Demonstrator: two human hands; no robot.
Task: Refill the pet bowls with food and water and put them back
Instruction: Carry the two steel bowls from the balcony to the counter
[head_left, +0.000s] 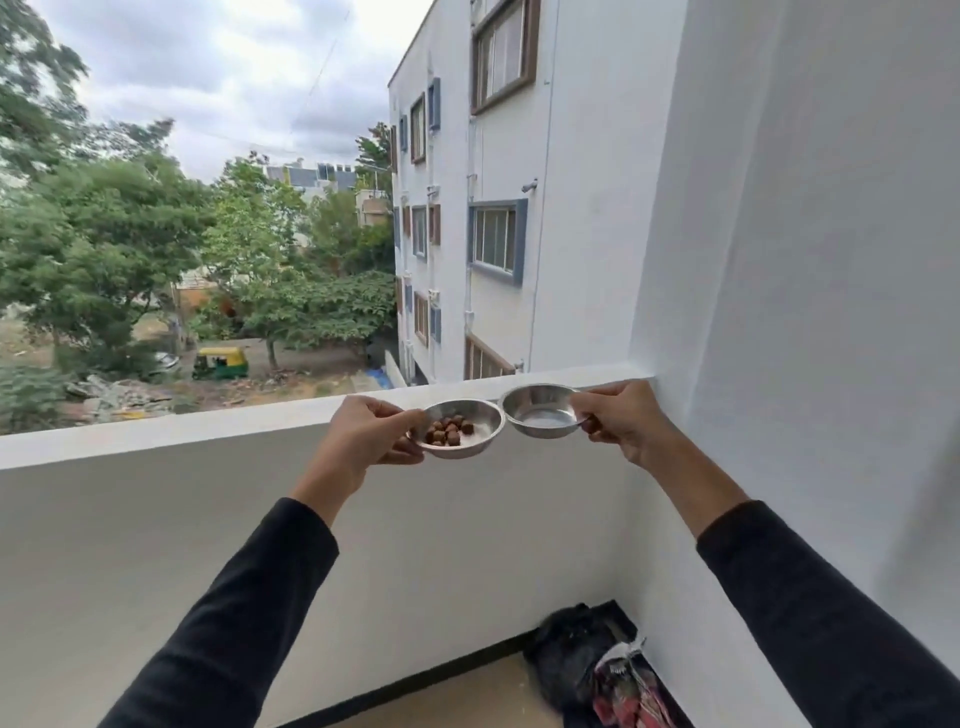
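a white balcony parapet (156, 434) runs across. above its ledge, the left hand (363, 434) pinches the rim of a steel food bowl (480, 434) holding brown pellets (448, 431); the right hand (621, 421) pinches a steel water bowl (537, 418), rims touching.

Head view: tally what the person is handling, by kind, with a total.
Steel bowls: 2, the food bowl in the left hand and the other bowl in the right hand
Hands: 2
Total: 4
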